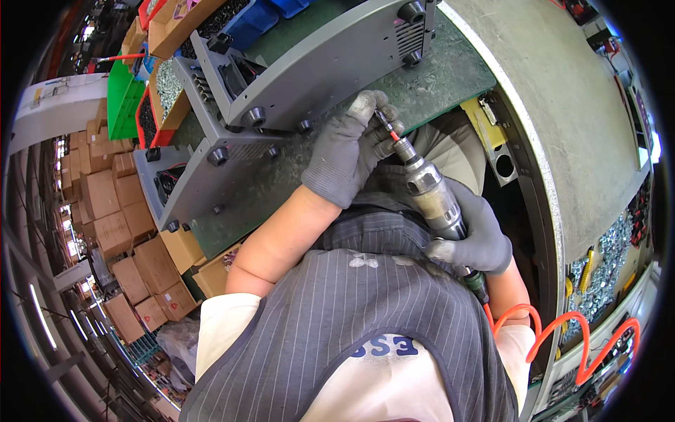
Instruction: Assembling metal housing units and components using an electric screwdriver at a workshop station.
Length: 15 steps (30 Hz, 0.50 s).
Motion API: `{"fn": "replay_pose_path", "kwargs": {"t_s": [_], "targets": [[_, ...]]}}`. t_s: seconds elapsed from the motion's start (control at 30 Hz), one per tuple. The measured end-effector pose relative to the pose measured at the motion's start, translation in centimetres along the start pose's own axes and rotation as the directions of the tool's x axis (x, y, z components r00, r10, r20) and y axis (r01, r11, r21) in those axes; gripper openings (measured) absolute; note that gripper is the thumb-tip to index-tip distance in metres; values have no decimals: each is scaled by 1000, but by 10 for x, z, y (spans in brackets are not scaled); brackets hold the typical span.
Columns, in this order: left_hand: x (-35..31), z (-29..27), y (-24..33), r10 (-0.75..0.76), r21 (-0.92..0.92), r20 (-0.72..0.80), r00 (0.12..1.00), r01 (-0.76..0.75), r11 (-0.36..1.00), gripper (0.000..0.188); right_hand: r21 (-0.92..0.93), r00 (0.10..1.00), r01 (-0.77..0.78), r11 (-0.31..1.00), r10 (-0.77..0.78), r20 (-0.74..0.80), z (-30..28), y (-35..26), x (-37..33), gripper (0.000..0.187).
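My right hand (477, 238), in a grey glove, grips the body of a metal pneumatic screwdriver (432, 191) held up close to my chest. My left hand (346, 153), also gloved in grey, pinches the screwdriver's bit (387, 126), which has a red band, at the tool's tip. Both hands hover above the near edge of a green mat (439, 77). Just beyond my left hand lies a grey metal case (316, 67) with round black feet. A second grey case (193, 179) lies to its left.
An orange coiled air hose (562, 329) runs from the tool's rear to the lower right. Bins and boxes of small parts (169, 88) line the mat's far left. Stacked cardboard boxes (105, 204) stand at left. Loose screws (606, 257) fill a tray at right.
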<state>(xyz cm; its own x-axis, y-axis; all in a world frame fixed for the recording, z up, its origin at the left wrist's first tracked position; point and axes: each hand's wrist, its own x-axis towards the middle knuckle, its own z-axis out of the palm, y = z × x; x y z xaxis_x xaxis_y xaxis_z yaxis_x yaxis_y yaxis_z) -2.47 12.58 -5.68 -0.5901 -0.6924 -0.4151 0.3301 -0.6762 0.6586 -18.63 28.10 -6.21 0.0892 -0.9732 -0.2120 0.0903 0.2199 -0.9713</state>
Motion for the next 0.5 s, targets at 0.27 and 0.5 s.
{"fn": "replay_pose_path", "kwargs": {"t_s": [0.27,0.5], "targets": [[-3,-2,-3,141,6,183,973,-145,989,25,502,947,-281,818,150,285,-13,-2,0,82],[-38,28,50,144,829,422,895,-445,339,56,7,986,-151,989,151,-66,-37,-12,1,71]]}}
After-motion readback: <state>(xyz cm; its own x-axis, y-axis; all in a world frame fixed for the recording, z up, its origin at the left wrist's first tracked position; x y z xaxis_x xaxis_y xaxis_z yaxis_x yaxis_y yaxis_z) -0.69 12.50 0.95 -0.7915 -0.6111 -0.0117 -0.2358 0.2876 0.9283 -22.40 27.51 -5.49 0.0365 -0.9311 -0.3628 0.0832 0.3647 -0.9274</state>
